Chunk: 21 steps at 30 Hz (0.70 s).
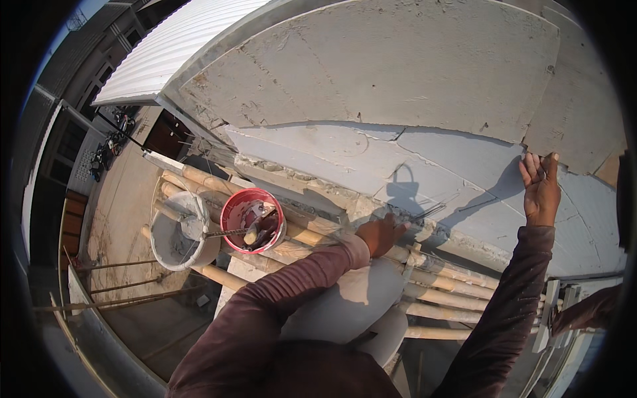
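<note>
My right hand (541, 189) is raised to the lower corner of a large grey wall panel (398, 60). Its fingers are bent together in a pinch at the panel's edge, and whatever they hold is too small to make out. Lower and to the left, my left hand (381, 235) is at the rough concrete ledge (318, 182), fingers curled and partly hidden. A few thin wires (431, 211) stick out just beyond it; contact with the hand cannot be told. Behind both hands runs a smooth, light-grey wall strip (458, 159) with cracks.
Bamboo poles (438, 295) form a scaffold below the ledge. On its left stand a white bucket (162, 239) with grey mortar and a red bucket (251, 192) holding tools. A dark reddish sleeve (587, 312) shows at far right. The ground (123, 192) lies well below.
</note>
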Each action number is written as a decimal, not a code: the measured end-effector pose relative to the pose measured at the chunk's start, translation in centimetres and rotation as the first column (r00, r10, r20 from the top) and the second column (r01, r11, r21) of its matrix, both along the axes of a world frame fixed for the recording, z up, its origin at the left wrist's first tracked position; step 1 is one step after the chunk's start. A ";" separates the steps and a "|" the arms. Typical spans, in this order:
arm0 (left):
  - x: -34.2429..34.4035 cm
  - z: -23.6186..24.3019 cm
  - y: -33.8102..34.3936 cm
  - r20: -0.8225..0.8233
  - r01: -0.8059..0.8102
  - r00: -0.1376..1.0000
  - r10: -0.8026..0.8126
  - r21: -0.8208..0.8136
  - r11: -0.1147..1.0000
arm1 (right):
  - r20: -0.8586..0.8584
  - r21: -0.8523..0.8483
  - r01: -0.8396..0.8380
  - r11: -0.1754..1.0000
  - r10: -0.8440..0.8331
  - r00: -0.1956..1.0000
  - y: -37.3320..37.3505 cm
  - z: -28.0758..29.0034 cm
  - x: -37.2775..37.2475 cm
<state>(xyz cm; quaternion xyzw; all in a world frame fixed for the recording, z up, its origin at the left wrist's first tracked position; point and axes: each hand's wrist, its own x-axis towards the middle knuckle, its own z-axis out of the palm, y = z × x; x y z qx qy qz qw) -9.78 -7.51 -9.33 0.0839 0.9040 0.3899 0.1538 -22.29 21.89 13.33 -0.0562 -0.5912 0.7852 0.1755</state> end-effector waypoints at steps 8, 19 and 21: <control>5.8 -16.5 1.3 0.070 -0.050 0.995 0.064 -0.184 0.982 | 0.028 0.157 0.000 0.988 -0.004 1.000 3.6 -0.8 -1.7; 7.8 -18.2 -0.2 0.225 -0.059 0.973 0.057 0.003 0.998 | -0.067 0.156 -0.032 0.987 0.043 0.997 5.1 -1.6 -2.7; 4.5 -16.7 2.8 0.221 0.018 0.975 -0.034 0.075 0.997 | -0.060 0.146 -0.050 0.988 0.059 0.996 5.3 -1.9 -3.0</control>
